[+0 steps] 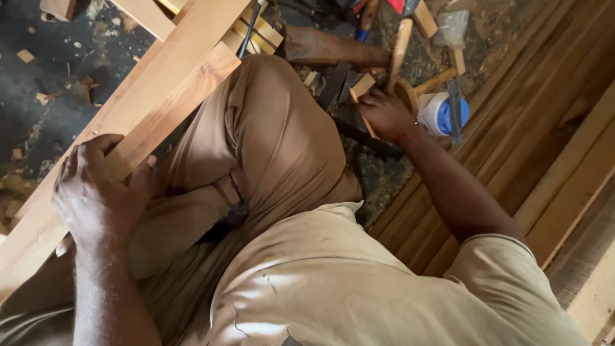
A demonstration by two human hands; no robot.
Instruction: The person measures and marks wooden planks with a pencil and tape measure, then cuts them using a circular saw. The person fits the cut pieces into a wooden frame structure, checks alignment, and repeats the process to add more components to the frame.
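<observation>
While the left hand (96, 192) grips the plank (160, 96), the right hand (384, 114) pinches a wood sliver (366, 122).

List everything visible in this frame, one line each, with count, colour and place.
Long wooden beam: one, light tan, running diagonally at left, gripped.
Stacked wooden planks: several, brown, right side.
White plastic container with blue lid: one, upper right.
Wooden-handled tools: a few, tan, top centre, kind unclear.
Wood scraps: many, pale, on the dark floor.
Beige trousers: centre.
Left hand: clasps the beam.
Right hand: reaching among the tools, grip unclear.
</observation>
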